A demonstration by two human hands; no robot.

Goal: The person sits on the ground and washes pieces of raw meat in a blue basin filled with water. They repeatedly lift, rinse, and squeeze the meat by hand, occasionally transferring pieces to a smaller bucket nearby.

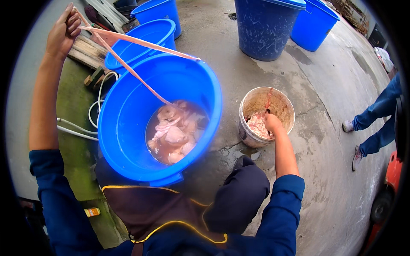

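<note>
As the left hand (64, 32) grips it high above the ground (324, 128), a long, pale-pink strip of what looks like animal tissue (128, 68) stretches down into a wide blue tub (128, 106) set close before the seated worker's knees. That hand is closed, fingers wrapped around the strip. The right hand (273, 123) reaches into a stained white bucket (250, 137) beside the tub, its fingers curled near a small dark object (268, 111); whether they grip it cannot be told.

Soft, wet and limp by its look, the strip would probably bend freely and slip through a loose grasp. It seems light on its own, though the sodden mass at its lower end could add drag. A full wrap of the fingers near the upper end appears the surer hold; a thin pinch might slide, and a sharp tug could tear it.

Narrow and ribbon-like, the strip is pale pink with whitish stretches. From the raised fist one length runs straight into the tub, while another slants out toward the tub's far rim; whether it touches there is unclear. Below, rounded folds of pinkish-white tissue (175, 135) lie heaped in cloudy, brownish-pink liquid (160, 154). Reddish and whitish matter (257, 123) sits inside the bucket.
</note>
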